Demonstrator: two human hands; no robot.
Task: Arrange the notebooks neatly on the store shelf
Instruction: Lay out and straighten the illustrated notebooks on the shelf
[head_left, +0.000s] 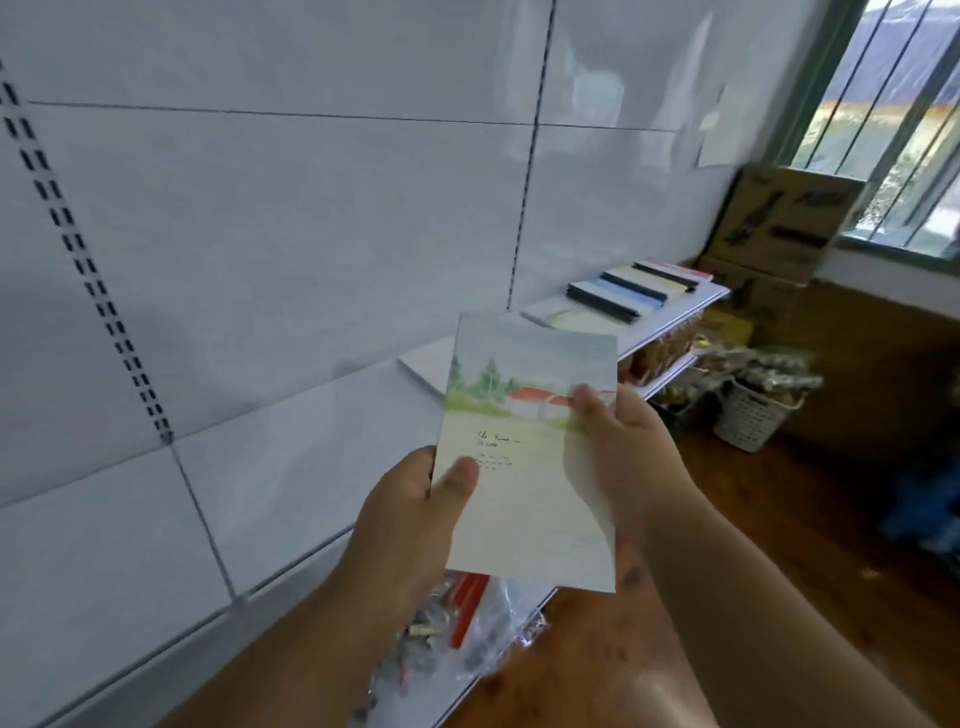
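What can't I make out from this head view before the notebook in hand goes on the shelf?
- Writing on the held notebook: too small and blurred to read.
- Left hand and right hand: fingers behind the cover, hidden.
- White notebook on the shelf: partly covered by the held one.
- Bagged goods below: blurred, partly hidden by the arms.
- Far notebook row: count unclear.

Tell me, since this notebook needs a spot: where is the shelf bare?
Both hands, left hand and right hand, hold the notebook. The shelf is bare between the white notebook and the plastic bags. The far end is crowded with the black-spined notebooks.
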